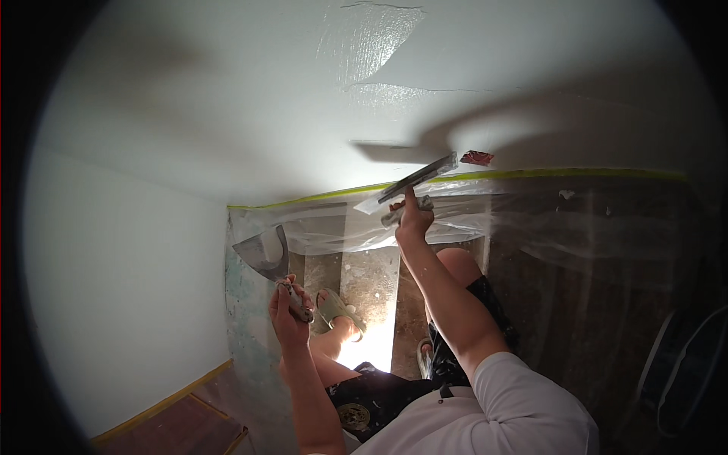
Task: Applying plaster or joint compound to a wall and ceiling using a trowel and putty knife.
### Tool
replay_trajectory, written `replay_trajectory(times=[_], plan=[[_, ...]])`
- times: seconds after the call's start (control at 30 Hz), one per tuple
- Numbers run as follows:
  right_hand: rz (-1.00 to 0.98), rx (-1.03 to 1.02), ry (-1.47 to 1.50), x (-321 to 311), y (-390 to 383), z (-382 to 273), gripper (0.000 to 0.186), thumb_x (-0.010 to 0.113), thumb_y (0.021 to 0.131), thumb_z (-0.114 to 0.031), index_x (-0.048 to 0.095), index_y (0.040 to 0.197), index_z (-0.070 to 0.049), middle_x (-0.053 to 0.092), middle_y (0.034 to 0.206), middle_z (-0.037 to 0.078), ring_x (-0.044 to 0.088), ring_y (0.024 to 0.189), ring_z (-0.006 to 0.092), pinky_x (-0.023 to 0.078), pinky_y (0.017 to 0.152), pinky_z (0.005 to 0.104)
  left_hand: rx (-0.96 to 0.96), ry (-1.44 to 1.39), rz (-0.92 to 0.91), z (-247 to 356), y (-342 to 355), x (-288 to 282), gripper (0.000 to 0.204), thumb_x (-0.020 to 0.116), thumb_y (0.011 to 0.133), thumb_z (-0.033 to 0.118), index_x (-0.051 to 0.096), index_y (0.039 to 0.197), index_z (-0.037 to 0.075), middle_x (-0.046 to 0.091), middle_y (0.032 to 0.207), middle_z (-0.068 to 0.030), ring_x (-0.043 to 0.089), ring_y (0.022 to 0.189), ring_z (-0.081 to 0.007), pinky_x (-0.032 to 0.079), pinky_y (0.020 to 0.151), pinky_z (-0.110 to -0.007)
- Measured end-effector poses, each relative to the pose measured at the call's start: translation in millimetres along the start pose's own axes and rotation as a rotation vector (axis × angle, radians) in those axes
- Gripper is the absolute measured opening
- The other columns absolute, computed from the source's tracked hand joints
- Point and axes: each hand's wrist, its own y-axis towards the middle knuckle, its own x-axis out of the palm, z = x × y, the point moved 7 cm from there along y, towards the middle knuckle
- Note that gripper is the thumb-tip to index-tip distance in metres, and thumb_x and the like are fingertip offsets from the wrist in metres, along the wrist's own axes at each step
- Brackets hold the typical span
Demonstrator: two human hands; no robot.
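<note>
Left of centre, a wide putty knife [277, 265] is gripped by its handle in the closed left hand [290, 312], while near mid-frame a trowel [422, 177] is clasped in the curled right hand [415, 221] before yellow-green tape [561, 174], a glossy patch [379, 44] being seen at upper centre.

Left forearm [312, 394] pointing forward, left fingers [282, 299] curled, right arm [455, 299] outstretched, right fingers [410, 199] gripping

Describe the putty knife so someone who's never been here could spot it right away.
Find the yellow tape along the white wall. Near its left end, the left hand grips the putty knife, blade toward the tape. Unlike the long, straight trowel in the right hand, its blade fans out.
</note>
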Motion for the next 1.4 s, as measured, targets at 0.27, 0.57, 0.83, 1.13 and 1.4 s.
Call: replay_trajectory(times=[0.27,0.57,0.83,1.13,1.4], plan=[[0.078,-0.016,0.006,33.6,11.3,98.7,0.028,0.074,0.084,-0.017,0.052,0.088,0.0,0.058,0.061,0.008,0.055,0.043,0.0191,0.046,0.044,0.033,-0.006,-0.02,-0.051,-9.2,11.2,14.4,0.032,0.053,0.098,0.024,0.054,0.119,-0.001,0.059,0.083,-0.0057,0.055,0.061,-0.0155,0.043,0.052,-0.027],[-0.129,0.067,-0.164,-23.8,-58.5,66.9,0.026,0.072,0.085,-0.016,0.051,0.075,-0.005,0.055,0.057,0.005,0.057,0.046,0.0163,0.047,0.048,0.0293,0.006,-0.029,-0.023,2.2,2.7,-2.0,0.032,0.054,0.098,0.023,0.054,0.118,0.0,0.059,0.083,-0.0062,0.054,0.064,-0.0152,0.044,0.055,-0.027],[-0.142,0.007,0.073,5.1,-53.6,-28.7,0.019,0.069,0.085,-0.01,0.053,0.079,-0.004,0.054,0.067,0.006,0.057,0.053,0.0176,0.056,0.056,0.0378,-0.015,-0.051,-0.08,-1.0,3.6,13.6,0.029,0.053,0.098,0.022,0.055,0.118,0.001,0.059,0.084,-0.0059,0.055,0.066,-0.0151,0.045,0.056,-0.027],[-0.098,0.071,0.277,42.8,-39.1,-30.2,0.024,0.073,0.084,-0.015,0.052,0.088,-0.004,0.058,0.066,0.007,0.056,0.047,0.0186,0.053,0.047,0.0342,-0.017,-0.043,-0.048,-1.2,3.3,17.9,0.028,0.051,0.099,0.022,0.055,0.117,0.001,0.059,0.083,-0.0068,0.055,0.066,-0.0154,0.045,0.056,-0.028],[-0.138,0.281,0.281,69.2,-64.6,7.3,0.022,0.074,0.084,-0.016,0.054,0.083,-0.005,0.054,0.063,0.006,0.056,0.05,0.0196,0.052,0.05,0.0361,-0.013,-0.063,-0.037,1.5,4.6,10.9,0.03,0.052,0.099,0.023,0.055,0.117,0.0,0.059,0.083,-0.0078,0.055,0.066,-0.0156,0.046,0.056,-0.028]])
